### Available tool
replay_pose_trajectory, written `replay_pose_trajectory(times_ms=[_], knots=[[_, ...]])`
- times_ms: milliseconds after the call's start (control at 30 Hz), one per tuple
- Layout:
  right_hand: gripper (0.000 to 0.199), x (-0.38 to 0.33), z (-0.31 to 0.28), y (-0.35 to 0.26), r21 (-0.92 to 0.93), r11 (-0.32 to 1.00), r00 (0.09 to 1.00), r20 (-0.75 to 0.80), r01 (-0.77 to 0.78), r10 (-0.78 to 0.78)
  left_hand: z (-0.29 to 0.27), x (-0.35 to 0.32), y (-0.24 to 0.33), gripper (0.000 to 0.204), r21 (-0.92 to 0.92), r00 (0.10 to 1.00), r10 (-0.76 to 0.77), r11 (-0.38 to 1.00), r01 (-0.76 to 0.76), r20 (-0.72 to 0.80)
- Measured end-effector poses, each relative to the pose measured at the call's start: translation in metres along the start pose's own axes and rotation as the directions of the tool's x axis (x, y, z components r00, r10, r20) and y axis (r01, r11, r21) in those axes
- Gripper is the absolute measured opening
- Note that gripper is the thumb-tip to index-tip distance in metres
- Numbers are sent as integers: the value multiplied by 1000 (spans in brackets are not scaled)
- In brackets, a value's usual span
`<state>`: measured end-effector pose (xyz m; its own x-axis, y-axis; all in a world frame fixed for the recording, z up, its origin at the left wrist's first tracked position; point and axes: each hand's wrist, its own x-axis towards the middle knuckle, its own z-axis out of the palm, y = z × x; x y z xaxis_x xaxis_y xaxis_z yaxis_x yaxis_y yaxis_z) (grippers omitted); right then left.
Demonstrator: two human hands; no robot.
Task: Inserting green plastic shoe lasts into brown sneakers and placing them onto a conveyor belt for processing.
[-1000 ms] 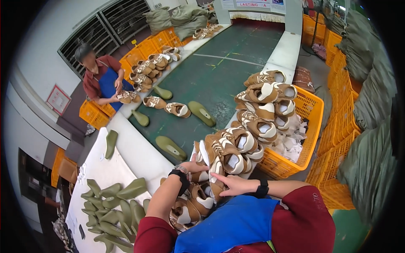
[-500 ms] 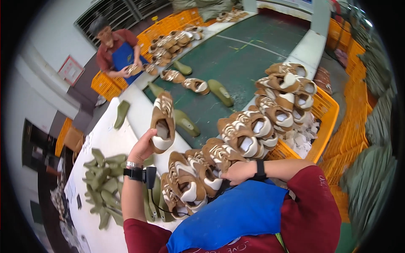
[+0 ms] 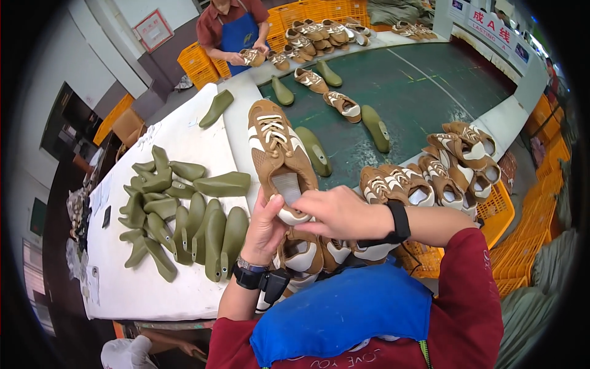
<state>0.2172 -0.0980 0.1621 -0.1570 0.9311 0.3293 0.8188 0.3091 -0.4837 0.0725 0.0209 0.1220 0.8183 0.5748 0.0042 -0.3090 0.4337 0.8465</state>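
The brown low-cut sneaker (image 3: 279, 147) with white laces, side stripes and heel panel is hand-held, toe pointing forward. Its open collar exposes a grey interior.

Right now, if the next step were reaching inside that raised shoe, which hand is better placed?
Probably the right hand: it is at the heel end of the brown shoe, beside the opening, while the left hand holds the heel's left side.

Your tan-brown shoe (image 3: 275, 161) bears white stripes (image 3: 255, 142), laces (image 3: 270, 127) and heel (image 3: 291, 217); you wear a blue apron (image 3: 344, 313), maroon sleeves (image 3: 470, 277) and black wristbands (image 3: 399, 222), amid olive-green shoe lasts (image 3: 222, 184), a white tabletop (image 3: 153, 301) and white-lined, dark green belt (image 3: 424, 120).
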Motion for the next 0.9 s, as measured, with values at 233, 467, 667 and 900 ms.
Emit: replay_pose_trajectory(times_ms=[233, 467, 667, 900], knots=[[39, 52, -32, 124, 241, 919, 947, 156, -313, 282, -71, -24, -14, 75, 825, 1000, -24, 565, 16, -3], [39, 135, -7, 245, 165, 803, 820, 150, -572, 553, -91, -55, -91, 83, 960, 997, 41, 276, 52, -66], [31, 170, 141, 358, 321, 784, 800, -114, -532, 589, -90, -54, -93, 82, 956, 993, 18, 272, 107, -116], [29, 190, 185, 375, 104, 708, 696, -130, -698, 706, -84, -53, -93, 91, 932, 987, -48, 326, 160, -152]])
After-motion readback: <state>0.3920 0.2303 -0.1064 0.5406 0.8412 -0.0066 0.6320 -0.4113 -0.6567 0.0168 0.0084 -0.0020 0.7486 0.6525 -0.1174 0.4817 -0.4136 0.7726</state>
